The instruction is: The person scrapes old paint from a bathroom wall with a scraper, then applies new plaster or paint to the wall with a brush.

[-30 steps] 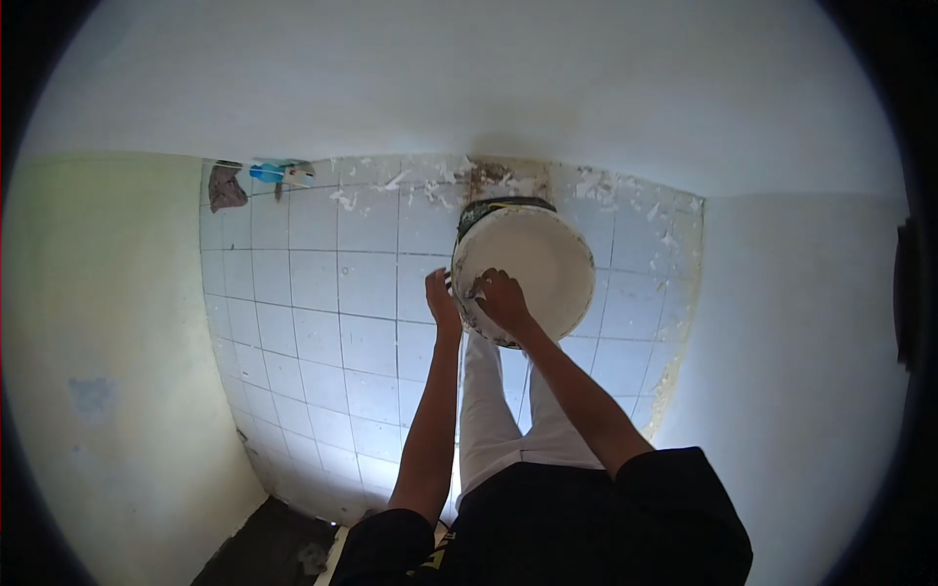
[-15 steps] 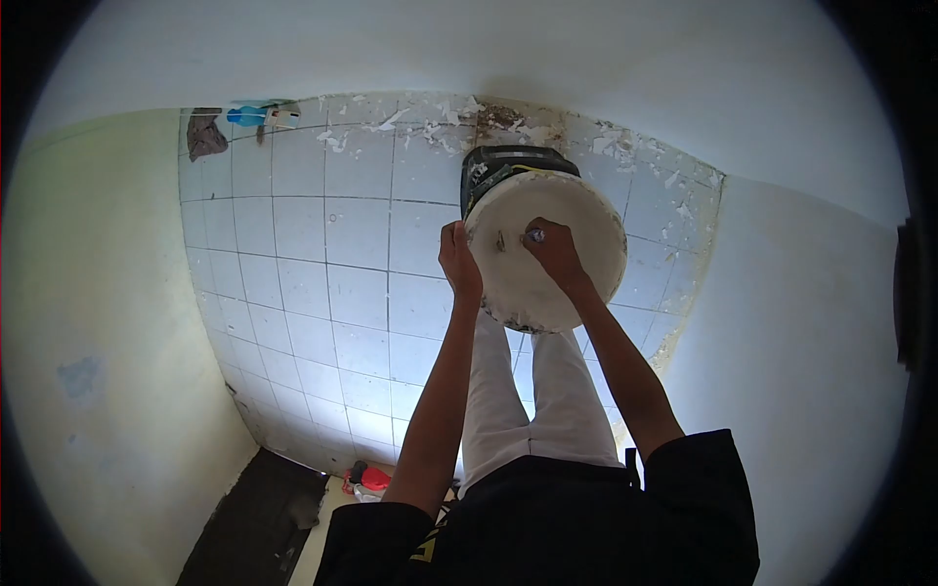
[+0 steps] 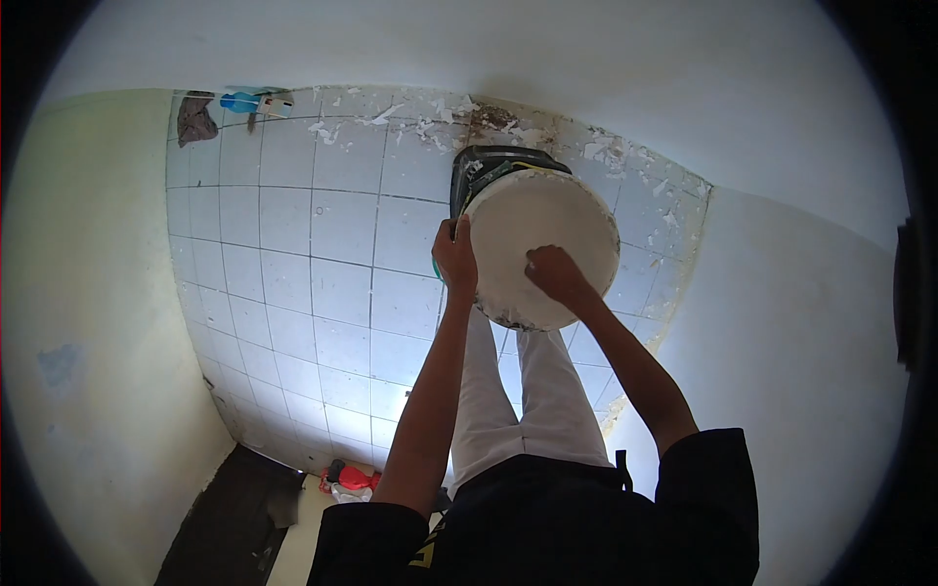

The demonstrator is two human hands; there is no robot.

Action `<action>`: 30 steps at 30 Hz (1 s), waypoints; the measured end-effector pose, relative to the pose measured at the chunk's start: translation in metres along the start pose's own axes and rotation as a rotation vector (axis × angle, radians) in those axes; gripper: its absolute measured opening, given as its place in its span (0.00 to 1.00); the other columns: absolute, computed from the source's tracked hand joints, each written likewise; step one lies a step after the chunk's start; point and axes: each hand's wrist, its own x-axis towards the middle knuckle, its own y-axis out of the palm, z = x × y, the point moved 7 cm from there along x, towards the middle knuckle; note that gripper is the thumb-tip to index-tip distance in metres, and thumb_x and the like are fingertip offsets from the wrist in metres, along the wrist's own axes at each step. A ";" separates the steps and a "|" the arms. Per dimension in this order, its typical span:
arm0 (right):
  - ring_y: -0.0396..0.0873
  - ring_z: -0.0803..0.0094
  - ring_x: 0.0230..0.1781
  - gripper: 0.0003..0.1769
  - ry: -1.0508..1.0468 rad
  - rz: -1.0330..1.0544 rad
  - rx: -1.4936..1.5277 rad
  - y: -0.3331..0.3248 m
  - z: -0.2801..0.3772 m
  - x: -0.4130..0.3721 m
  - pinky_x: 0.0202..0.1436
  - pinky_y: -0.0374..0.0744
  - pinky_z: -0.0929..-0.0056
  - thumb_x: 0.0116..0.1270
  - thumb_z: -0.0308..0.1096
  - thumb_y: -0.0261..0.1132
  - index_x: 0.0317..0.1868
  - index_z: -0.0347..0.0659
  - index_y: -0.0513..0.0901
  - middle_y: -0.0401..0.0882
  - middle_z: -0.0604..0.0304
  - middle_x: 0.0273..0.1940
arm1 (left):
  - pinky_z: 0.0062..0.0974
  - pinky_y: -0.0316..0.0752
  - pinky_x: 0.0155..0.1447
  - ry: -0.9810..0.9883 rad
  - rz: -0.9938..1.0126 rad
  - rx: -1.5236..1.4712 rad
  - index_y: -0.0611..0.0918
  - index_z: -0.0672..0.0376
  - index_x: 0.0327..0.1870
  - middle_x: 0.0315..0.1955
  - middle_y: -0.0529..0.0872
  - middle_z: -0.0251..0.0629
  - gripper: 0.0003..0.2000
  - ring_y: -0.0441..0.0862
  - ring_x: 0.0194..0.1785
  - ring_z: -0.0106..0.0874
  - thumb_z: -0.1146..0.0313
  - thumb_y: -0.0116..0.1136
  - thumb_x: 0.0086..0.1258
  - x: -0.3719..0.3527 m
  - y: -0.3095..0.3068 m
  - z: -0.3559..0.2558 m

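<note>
A round, white tub (image 3: 503, 220) with a dirt-smeared rim stands in front of my legs, its pale face or contents turned up to me. My left hand (image 3: 455, 259) is closed on its left rim, with a bit of green showing beside the wrist. Over the middle right of the tub, my right hand (image 3: 557, 273) is closed in a fist, knuckles up. What the fist holds is hidden beneath it. Behind the tub a black container (image 3: 513, 154) partly shows, with a yellow line along it.
White flakes (image 3: 381, 117) litter the tiled floor (image 3: 342, 225) along the far wall. A grey cloth (image 3: 197, 119) and a blue item (image 3: 240, 102) lie at the far left. Red and black things (image 3: 350, 477) sit near the dark doorway (image 3: 225, 518).
My right hand has shifted slightly down and turned, hiding the bluish thing that showed in its grip. A small dark mark on the pale surface no longer shows. My left hand stays at the rim.
</note>
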 end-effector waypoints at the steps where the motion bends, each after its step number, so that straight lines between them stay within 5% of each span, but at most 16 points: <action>1: 0.80 0.52 0.39 0.10 -0.001 0.003 -0.005 0.006 0.000 0.001 0.49 0.78 0.56 0.62 0.36 0.60 0.37 0.38 0.79 0.79 0.49 0.33 | 0.37 0.73 0.40 0.003 -0.001 0.031 0.82 0.68 0.35 0.28 0.85 0.49 0.16 0.80 0.31 0.42 0.59 0.57 0.71 0.000 0.000 0.003; 7: 0.81 0.55 0.38 0.07 -0.137 -0.137 0.030 -0.009 0.003 0.040 0.46 0.80 0.58 0.62 0.33 0.60 0.36 0.39 0.80 0.80 0.50 0.31 | 0.38 0.72 0.40 0.027 -0.008 0.046 0.81 0.68 0.34 0.28 0.84 0.51 0.17 0.80 0.31 0.44 0.58 0.56 0.71 -0.002 -0.002 -0.004; 13: 0.81 0.52 0.34 0.07 0.211 -0.040 -0.267 -0.015 -0.024 0.009 0.41 0.80 0.56 0.61 0.31 0.60 0.34 0.35 0.79 0.79 0.49 0.31 | 0.38 0.73 0.41 -0.001 -0.001 0.076 0.82 0.68 0.35 0.29 0.85 0.50 0.19 0.80 0.32 0.43 0.55 0.60 0.69 -0.003 -0.001 -0.008; 16: 0.81 0.54 0.34 0.07 0.182 0.042 -0.243 0.018 -0.017 -0.015 0.42 0.80 0.57 0.61 0.31 0.60 0.34 0.34 0.79 0.79 0.49 0.32 | 0.38 0.74 0.41 -0.001 -0.014 0.069 0.82 0.68 0.35 0.28 0.85 0.50 0.20 0.81 0.32 0.42 0.55 0.61 0.68 -0.004 -0.001 -0.010; 18: 0.81 0.53 0.36 0.08 -0.028 0.028 -0.074 0.032 0.013 -0.014 0.44 0.80 0.57 0.62 0.31 0.60 0.35 0.34 0.79 0.79 0.48 0.33 | 0.38 0.74 0.41 0.001 -0.005 0.082 0.82 0.69 0.35 0.28 0.85 0.50 0.19 0.81 0.32 0.42 0.55 0.61 0.68 -0.004 -0.001 -0.013; 22: 0.80 0.51 0.39 0.08 -0.004 0.006 0.048 0.027 0.018 0.018 0.46 0.78 0.55 0.63 0.32 0.60 0.37 0.35 0.79 0.79 0.47 0.34 | 0.37 0.74 0.40 0.002 0.018 0.106 0.81 0.69 0.34 0.27 0.84 0.50 0.20 0.80 0.30 0.41 0.55 0.61 0.69 -0.007 -0.001 -0.019; 26: 0.79 0.48 0.38 0.07 0.010 -0.272 0.046 -0.021 -0.012 0.031 0.45 0.78 0.53 0.64 0.32 0.59 0.39 0.38 0.79 0.78 0.45 0.35 | 0.36 0.73 0.38 0.037 -0.014 0.124 0.81 0.70 0.32 0.25 0.83 0.49 0.20 0.78 0.28 0.40 0.56 0.61 0.69 -0.007 -0.001 -0.023; 30: 0.79 0.47 0.37 0.08 0.363 -0.183 -0.067 -0.023 -0.041 -0.003 0.45 0.78 0.52 0.64 0.33 0.59 0.39 0.37 0.78 0.78 0.46 0.34 | 0.37 0.71 0.36 0.052 0.005 0.164 0.81 0.69 0.35 0.23 0.81 0.50 0.20 0.74 0.27 0.35 0.54 0.57 0.72 -0.009 0.000 -0.021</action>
